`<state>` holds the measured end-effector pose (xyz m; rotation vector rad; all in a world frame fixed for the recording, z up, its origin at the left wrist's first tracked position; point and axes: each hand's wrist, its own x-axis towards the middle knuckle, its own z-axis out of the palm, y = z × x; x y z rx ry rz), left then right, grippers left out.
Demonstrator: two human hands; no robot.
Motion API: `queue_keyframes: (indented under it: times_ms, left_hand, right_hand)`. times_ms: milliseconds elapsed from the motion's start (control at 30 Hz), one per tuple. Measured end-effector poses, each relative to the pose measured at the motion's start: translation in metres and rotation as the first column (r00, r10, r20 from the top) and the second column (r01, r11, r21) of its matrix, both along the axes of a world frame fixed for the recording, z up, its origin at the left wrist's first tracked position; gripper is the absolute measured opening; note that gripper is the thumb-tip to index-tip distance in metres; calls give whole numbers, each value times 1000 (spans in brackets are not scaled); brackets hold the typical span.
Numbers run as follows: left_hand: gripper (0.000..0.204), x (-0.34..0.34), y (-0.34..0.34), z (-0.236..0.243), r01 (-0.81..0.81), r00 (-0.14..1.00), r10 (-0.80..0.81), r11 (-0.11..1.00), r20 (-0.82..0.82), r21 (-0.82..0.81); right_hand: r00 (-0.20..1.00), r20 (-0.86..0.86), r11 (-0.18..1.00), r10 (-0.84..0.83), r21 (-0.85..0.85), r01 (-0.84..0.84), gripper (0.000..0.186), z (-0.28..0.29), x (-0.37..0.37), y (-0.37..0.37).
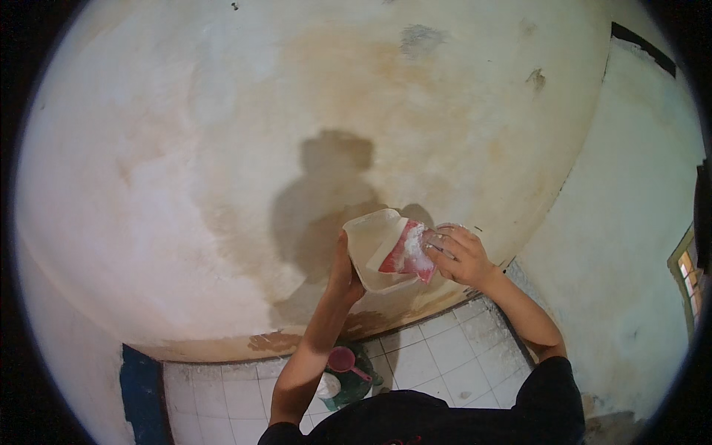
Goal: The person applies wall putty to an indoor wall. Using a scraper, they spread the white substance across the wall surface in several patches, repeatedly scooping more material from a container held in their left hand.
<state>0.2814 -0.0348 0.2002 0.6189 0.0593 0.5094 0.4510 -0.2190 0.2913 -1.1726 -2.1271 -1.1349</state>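
My left hand [345, 271] grips the left side of a translucent whitish plastic tub [361, 256], held tilted in front of the stained wall. A red-and-white piece [409, 252], which looks like a plastic packet, lies across the tub's right rim. White powdery or pasty stuff covers much of it. At its right end, the fingers of my right hand [461, 256] are closed around it, and something clear and crumpled shows between them. What lies at the tub's bottom is hard to make out.
Below my arms, a pink dipper [341, 360] rests on a green container [348, 399] beside a white bundle [328, 386]. White floor tiles [415, 363] meet the patchy wall [222, 148]. A blue panel [143, 393] stands at left, a window [690, 278] at right.
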Motion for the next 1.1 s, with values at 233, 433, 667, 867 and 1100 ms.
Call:
queue_keyframes:
  times_ms: [233, 433, 667, 867, 1100]
  left_hand:
    - [62, -21, -19, 16, -3, 1000, 3, 1000, 29, 6]
    - [59, -37, -38, 24, -54, 997, 49, 995, 66, 79]
    - [58, -44, -43, 6, -54, 996, 53, 998, 71, 10]
    - [58, -56, -52, -29, -117, 991, 119, 993, 57, -36]
    - [57, -82, -99, -53, -214, 975, 208, 974, -82, -76]
  right_hand:
    - [996, 19, 996, -89, -5, 89, 33, 20, -28, -16]
    - [981, 78, 984, -176, 24, 174, 40, 41, -42, -32]
    - [967, -154, 957, -201, 181, 228, 30, 105, -23, -4]
    - [891, -145, 874, -429, 181, 450, 22, 227, 14, 51]
    - [853, -180, 837, -491, 173, 519, 20, 326, 48, 81]
